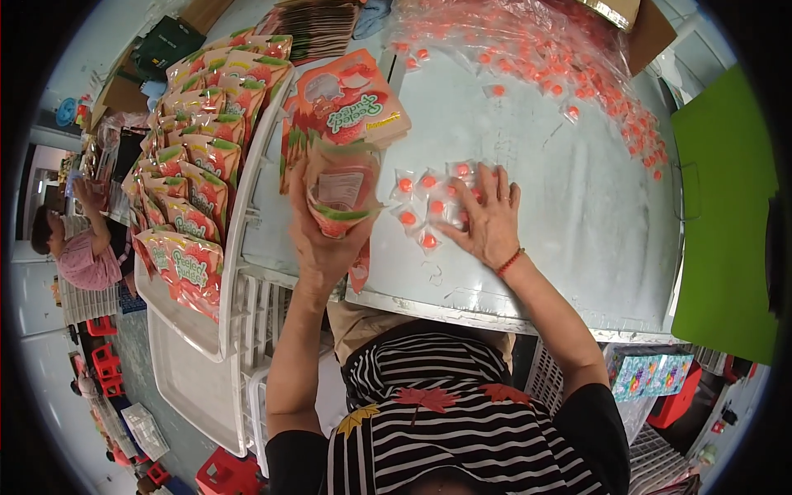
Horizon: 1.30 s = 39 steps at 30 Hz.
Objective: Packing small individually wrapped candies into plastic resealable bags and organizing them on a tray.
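Observation:
My left hand (318, 256) is wrapped around an open candy pouch (342, 186), whose mouth gapes and shows its pale inner wall. To its right, my right hand (488, 219) lies with fingers spread on the table, its fingertips on a small group of wrapped red candies (428, 181). Each candy is a red round piece in a clear square wrapper. Parts of some candies are hidden under my fingers. Just beyond my left hand rests a stack of flat printed pouches (351, 99), pink and red with green lettering.
A white tray (285, 91) of filled pouches (194, 190) stands at the left. Many loose candies (569, 74) spill from a clear plastic bag at the back right. A green panel (726, 214) borders the right side. Another person (87, 256) is at the far left.

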Motion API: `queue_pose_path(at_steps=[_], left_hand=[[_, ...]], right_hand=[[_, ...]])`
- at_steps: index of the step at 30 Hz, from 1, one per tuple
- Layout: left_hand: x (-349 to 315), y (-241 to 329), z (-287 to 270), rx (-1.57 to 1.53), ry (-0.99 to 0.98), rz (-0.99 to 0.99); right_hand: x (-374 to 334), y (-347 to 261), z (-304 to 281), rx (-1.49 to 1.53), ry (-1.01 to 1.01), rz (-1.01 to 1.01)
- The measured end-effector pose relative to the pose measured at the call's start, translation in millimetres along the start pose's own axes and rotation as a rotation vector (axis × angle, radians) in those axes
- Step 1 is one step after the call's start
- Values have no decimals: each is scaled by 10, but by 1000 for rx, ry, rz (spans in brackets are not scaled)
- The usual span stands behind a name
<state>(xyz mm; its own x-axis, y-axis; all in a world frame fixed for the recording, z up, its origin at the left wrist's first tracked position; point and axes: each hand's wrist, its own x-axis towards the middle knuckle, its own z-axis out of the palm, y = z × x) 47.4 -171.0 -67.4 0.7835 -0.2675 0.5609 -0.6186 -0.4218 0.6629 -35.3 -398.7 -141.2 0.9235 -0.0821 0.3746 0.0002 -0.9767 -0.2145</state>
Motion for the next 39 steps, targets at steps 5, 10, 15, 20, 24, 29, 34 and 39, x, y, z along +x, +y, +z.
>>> queue_pose_path(at_steps=[5, 10, 15, 20, 24, 29, 34, 39], left_hand=[[-84, 82, 29, -26, -144, 2], [-120, 33, 154, 116, -226, 100], [-60, 30, 308, 208, -249, 209], [-78, 94, 392, 247, -303, 202], [-55, 163, 465, 173, -260, 155], [-83, 121, 477, 148, -226, 128], [-81, 47, 487, 94, -153, 151], [-33, 5, 402, 16, -148, 49]], right_hand=[[14, 79, 122, 74, 105, -27], [45, 252, 237, 111, 183, -90], [391, 96, -83, 1127, 259, 532], [871, -501, -673, 1947, 467, 668], [775, -580, -549, 1646, 223, 536], [565, -615, -502, 1059, 149, 426], [403, -791, -598, 650, 243, -89], [601, -763, -764, 753, 216, -160]])
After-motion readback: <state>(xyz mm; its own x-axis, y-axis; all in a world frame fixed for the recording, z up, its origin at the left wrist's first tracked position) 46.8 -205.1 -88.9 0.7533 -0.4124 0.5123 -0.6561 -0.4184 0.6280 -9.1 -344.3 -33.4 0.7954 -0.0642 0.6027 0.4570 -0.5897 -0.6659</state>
